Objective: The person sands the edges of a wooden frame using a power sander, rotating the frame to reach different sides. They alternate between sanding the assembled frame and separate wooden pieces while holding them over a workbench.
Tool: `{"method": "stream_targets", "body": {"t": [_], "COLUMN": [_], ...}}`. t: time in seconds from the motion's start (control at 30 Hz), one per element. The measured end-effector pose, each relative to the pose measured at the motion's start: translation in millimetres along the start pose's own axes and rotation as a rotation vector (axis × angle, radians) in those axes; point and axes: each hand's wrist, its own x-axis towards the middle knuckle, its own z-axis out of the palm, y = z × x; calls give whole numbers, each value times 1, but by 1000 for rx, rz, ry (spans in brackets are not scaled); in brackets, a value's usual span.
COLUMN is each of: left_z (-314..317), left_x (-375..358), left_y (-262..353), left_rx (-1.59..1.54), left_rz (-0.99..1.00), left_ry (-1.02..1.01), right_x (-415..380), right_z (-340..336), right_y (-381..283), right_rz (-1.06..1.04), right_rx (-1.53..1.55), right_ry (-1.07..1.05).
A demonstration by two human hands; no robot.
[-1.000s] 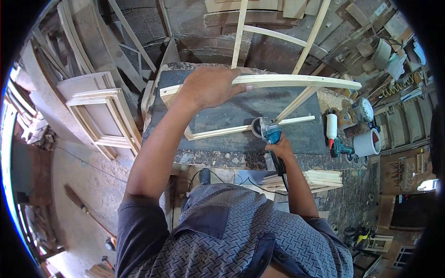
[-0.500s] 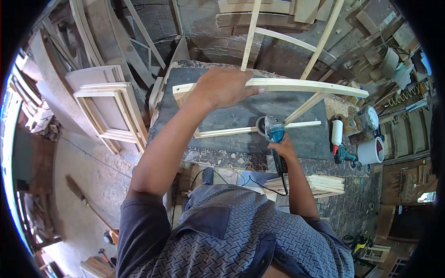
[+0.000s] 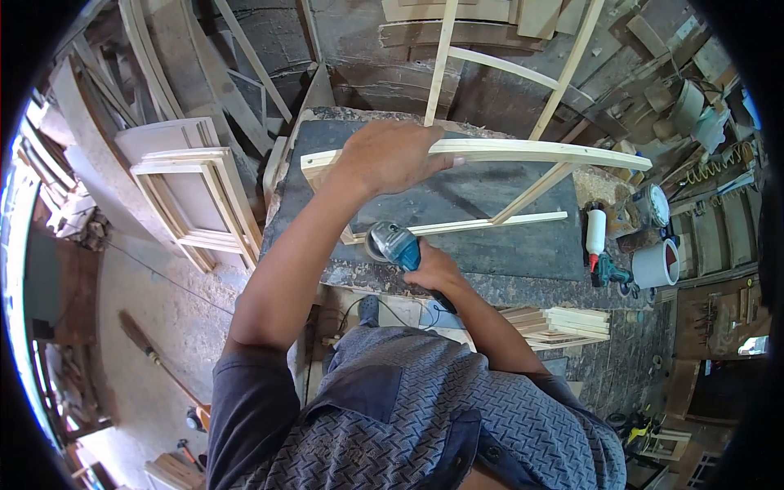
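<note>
Change since 0.5 s ago: my right hand (image 3: 434, 269) has run the angle grinder (image 3: 392, 242) left along the lower rail, from approx. mid-rail to the frame's near-left corner, by the tabletop (image 3: 506, 257) front edge. Right hand is wrapped tight on the grinder body; disc sits at or on the rail end, can't tell contact. Left hand (image 3: 390, 155) hasn't shifted, clamped over the top rail of the wooden frame (image 3: 531, 151), which stands tilted w/ its lower rail on the tabletop. I'd judge that pass along the rail nearly done. Glue bottle (image 3: 595, 231) and white bucket (image 3: 651, 263) sit at the right edge.
</note>
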Motion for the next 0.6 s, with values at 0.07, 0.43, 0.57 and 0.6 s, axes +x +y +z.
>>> {"method": "stream_targets", "body": {"t": [0.07,0.43,0.57,0.6], "left_z": [1,-5,-4,-6], "left_x": [1,6,2,1], "left_y": [-1,4,-8,-14], "left_rx": [-6,-32,-4,-19], "left_rz": [-1,-37,21,56], "left_ry": [-16,-14,-2,-14], "right_x": [-3,-55,-100,-114], "right_z": [-4,-32,-18,-16], "right_y": [15,137,175,182], "right_rz": [3,265,207,205], "right_rx": [-7,231,284,386], "right_ry": [18,341,462,483]}}
